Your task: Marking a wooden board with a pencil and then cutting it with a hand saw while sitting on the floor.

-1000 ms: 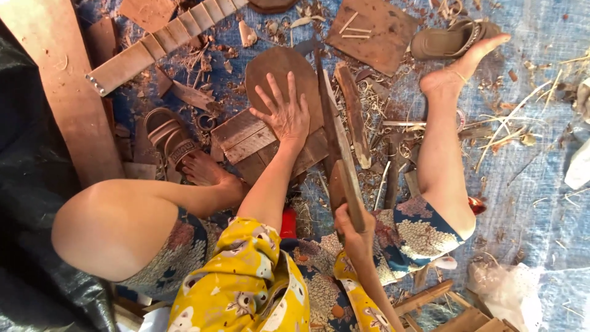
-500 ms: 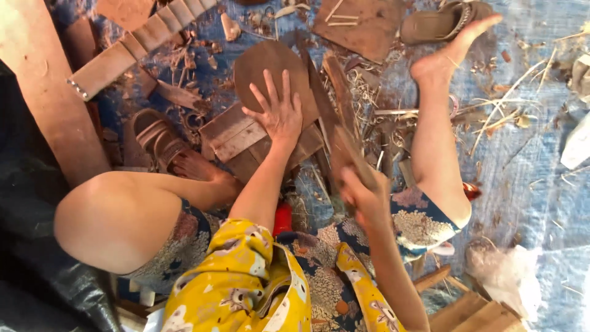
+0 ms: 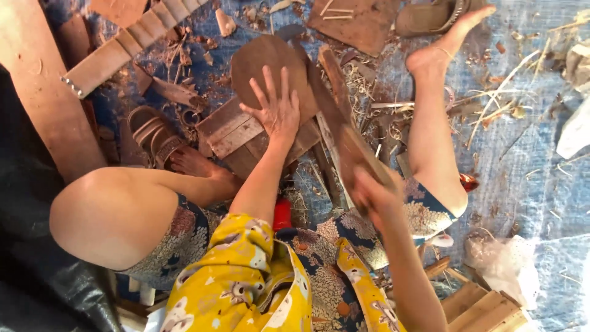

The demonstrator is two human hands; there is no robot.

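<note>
Left hand (image 3: 278, 110): lay flat, fingers spread, pressing the rounded wooden piece (image 3: 265, 67) on the stacked blocks (image 3: 236, 132).
Right hand (image 3: 369, 192): clenched on the long blade (image 3: 335, 123).
Change: the blade had swung down against the piece's right edge, mid-chop.

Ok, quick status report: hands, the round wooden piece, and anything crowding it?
Left hand flat on round wooden piece. Right hand grips long blade at its edge. Piece rests on wooden block; shavings scattered around.
</note>
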